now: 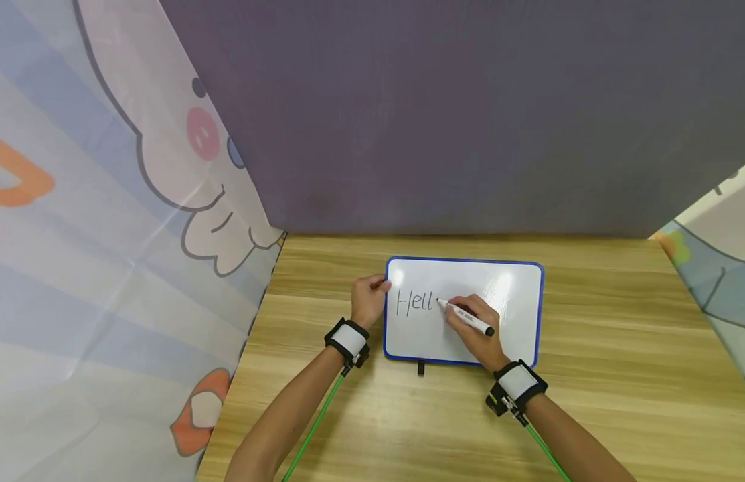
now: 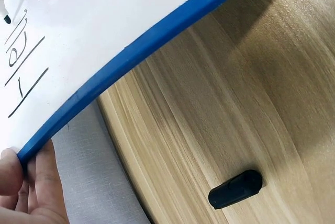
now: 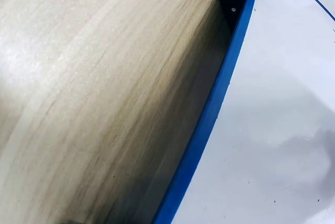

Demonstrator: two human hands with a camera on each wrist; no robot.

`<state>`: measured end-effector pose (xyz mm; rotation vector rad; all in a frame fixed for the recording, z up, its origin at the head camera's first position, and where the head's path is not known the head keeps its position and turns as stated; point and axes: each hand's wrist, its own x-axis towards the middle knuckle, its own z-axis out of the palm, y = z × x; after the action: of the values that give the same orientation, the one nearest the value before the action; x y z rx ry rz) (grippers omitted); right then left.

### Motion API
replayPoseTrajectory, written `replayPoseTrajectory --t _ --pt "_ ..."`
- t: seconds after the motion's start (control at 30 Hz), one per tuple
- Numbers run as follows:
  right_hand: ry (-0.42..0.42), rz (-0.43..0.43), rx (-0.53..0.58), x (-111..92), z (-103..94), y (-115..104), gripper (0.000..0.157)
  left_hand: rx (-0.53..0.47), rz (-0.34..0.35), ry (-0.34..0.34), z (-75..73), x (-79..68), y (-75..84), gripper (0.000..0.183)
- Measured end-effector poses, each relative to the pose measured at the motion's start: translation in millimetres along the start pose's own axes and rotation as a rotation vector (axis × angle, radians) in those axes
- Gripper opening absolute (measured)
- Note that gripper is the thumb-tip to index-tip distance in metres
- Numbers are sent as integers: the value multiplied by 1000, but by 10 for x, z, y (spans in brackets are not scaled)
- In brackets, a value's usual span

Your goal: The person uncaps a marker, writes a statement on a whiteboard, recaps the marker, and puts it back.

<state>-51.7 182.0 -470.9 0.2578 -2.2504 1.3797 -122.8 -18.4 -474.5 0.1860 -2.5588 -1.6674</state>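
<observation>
A whiteboard with a blue frame lies tilted in the head view, "Hell" in black handwriting on its left part. My left hand grips the board's left edge; in the left wrist view the thumb is on the face and fingers are behind the frame. With my right hand I hold a white marker, its black tip at the board just right of the last letter. The right wrist view shows the board's face and blue edge, but the hand itself is out of sight there.
A black marker cap lies on the wood-grain table near the board's lower edge. Behind the table rises a grey panel. A cartoon-printed sheet hangs at the left. Green cables run from the wrist straps.
</observation>
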Motion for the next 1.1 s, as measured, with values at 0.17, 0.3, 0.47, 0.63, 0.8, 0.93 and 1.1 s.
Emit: replayPoseTrajectory --t 0.17,0.3,0.47,0.63,0.8,0.93,1.1 --pt "6 -10 8 -6 -2 -2 13 0 8 0 7 -6 -13 19" --pt "-8 -1 -1 -20 4 6 13 0 20 1 18 -4 -17 19" --pt "-42 19 9 -53 4 26 13 -4 16 -3 14 -2 -7 19" --pt "-63 13 53 -80 -7 65 13 -2 19 3 -16 6 6 19" --pt "-19 17 26 -57 -20 64 13 -3 31 7 -38 23 22 19" --pt "16 32 -1 -29 -33 64 12 -4 32 2 -22 22 21 19" --pt "13 38 22 -16 -1 146 13 -10 15 3 -2 11 6 19"
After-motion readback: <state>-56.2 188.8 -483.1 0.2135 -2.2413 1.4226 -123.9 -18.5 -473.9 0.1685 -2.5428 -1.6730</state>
